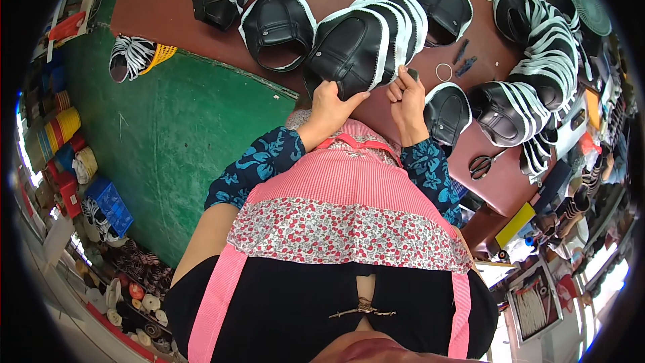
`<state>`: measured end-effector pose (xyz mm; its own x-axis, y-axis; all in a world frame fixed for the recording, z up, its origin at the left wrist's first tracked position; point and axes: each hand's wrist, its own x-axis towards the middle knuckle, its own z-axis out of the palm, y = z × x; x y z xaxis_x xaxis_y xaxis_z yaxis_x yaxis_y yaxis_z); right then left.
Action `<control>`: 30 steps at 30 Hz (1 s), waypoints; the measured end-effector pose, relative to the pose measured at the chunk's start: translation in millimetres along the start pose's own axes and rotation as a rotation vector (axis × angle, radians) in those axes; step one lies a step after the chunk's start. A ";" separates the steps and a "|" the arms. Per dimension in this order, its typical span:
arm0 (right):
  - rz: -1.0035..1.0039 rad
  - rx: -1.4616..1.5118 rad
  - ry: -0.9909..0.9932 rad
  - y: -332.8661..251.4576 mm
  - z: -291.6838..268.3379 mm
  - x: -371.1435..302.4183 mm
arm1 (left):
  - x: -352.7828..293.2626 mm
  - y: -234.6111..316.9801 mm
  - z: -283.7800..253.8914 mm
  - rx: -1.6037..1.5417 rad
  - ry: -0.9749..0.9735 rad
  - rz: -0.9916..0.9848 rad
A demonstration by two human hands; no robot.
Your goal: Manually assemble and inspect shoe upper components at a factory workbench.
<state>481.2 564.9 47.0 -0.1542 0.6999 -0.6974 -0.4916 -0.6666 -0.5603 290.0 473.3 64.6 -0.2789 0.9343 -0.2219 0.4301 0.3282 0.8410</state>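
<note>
A stack of black shoe uppers (349,40) with white zigzag-edged lining lies in front of me at the table's near edge. My left hand (329,113) grips the near toe-side edge of that stack, thumb stretched along it. Beside the stack's right side, my right hand (407,99) has its fingers curled, the fingertips at a white lining edge. A small dark piece (412,74) shows at those fingers; its kind is unclear. One single upper (275,27) sits left of the stack, another upper (445,13) behind it, and a third upper (447,113) right of my right hand.
Nested uppers (551,54) curve along the right of the brown-red table (161,0). Black-handled scissors (481,167), rubber bands (444,72) and dark scraps (465,60) lie on the right. Left are the green floor (168,141), a yellow basket (160,58) and a blue crate (109,206).
</note>
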 end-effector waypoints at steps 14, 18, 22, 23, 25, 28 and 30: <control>-0.808 -1.769 0.006 -40.5 46.1 7.9 | 33.7 7.7 38.7 0.040 -0.184 0.105; -0.857 -1.751 0.067 -47.9 49.8 31.1 | 37.9 4.6 34.9 0.106 -0.212 0.096; -0.857 -1.778 0.007 -42.0 51.1 32.5 | 36.0 1.6 36.6 0.045 -0.144 0.157; -0.766 -1.773 0.034 -48.7 53.0 38.1 | 36.0 2.2 35.9 0.066 -0.162 0.136; -0.805 -1.727 0.027 -45.6 59.8 32.9 | 37.3 3.1 38.3 0.067 -0.150 0.138; -0.828 -1.700 -0.032 -37.8 58.5 30.5 | 35.7 1.9 38.4 0.089 -0.162 0.122; -0.768 -1.744 0.051 -46.3 57.1 44.7 | 34.8 2.7 37.1 0.112 -0.192 0.106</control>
<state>448.1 641.6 67.3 -0.3160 0.9427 -0.1069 0.8603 0.2372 -0.4512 313.3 511.9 40.9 -0.0635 0.9700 -0.2346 0.5435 0.2307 0.8071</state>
